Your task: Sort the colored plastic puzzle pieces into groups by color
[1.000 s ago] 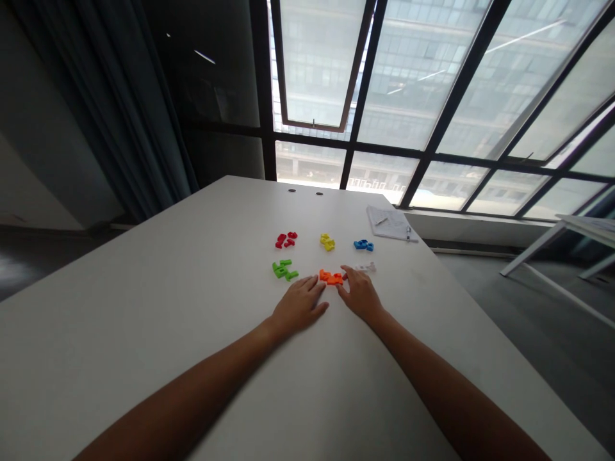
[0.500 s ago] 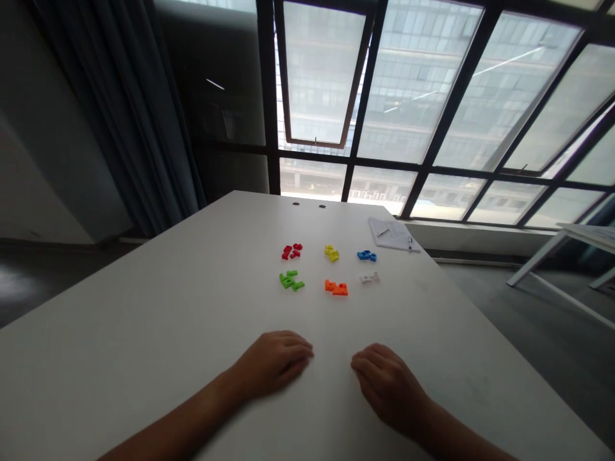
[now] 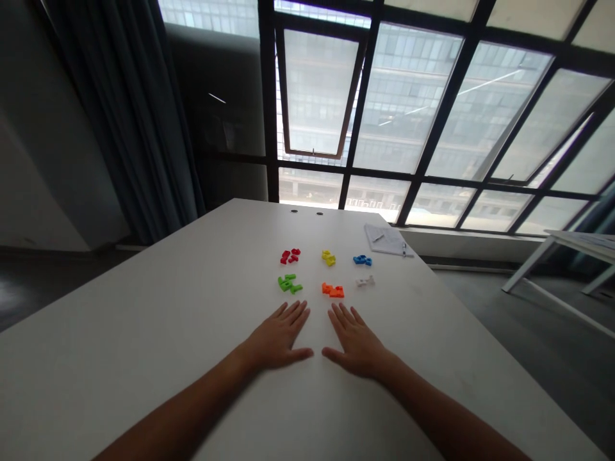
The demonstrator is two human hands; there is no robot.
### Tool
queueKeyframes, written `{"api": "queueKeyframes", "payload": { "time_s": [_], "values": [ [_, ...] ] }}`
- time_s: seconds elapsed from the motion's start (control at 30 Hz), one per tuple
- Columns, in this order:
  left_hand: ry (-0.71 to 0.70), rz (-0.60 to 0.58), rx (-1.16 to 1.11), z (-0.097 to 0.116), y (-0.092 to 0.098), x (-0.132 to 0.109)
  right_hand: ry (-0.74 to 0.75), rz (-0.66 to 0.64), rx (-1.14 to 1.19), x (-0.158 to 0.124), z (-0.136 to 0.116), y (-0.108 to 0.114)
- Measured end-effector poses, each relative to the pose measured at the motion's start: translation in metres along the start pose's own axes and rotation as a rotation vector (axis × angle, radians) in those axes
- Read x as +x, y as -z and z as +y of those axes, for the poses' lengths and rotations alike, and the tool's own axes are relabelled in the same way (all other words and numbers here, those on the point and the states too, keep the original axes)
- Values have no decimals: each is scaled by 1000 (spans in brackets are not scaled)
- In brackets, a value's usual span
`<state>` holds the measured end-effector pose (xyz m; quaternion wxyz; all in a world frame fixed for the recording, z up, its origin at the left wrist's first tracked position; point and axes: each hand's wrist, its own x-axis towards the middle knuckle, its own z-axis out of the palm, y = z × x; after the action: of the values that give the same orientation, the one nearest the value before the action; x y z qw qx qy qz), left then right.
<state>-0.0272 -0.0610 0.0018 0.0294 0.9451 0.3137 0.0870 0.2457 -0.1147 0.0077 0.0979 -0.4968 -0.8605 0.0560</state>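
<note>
The left hand [image 3: 277,339] and right hand [image 3: 354,349] lie flat on a white surface [image 3: 144,333], open and empty. Just beyond sit orange pieces [image 3: 333,291], green pieces [image 3: 287,284] and a white piece [image 3: 365,281] (grouped by colour, seemingly to keep sets apart), then red pieces [image 3: 289,256], yellow pieces [image 3: 328,258] and blue pieces [image 3: 362,260]; a notepad [image 3: 384,240] lies upper right.

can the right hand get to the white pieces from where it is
Probably yes. The right hand lies open on the white table below the white pieces, with nothing between them; the orange pieces sit off to the left of that path.
</note>
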Motion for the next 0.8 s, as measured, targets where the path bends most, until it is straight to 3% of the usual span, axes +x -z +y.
{"api": "queueKeyframes", "payload": {
  "time_s": [0.33,0.57,0.8],
  "values": [
    [20,-40,12,1,-1,-1,-62,-154,31,1,-2,8],
    [28,-46,-21,2,3,-1,-70,-154,56,0,-3,9],
    [9,-1,-23,-5,-6,0,-76,-137,59,1,-2,9]
  ]
}}
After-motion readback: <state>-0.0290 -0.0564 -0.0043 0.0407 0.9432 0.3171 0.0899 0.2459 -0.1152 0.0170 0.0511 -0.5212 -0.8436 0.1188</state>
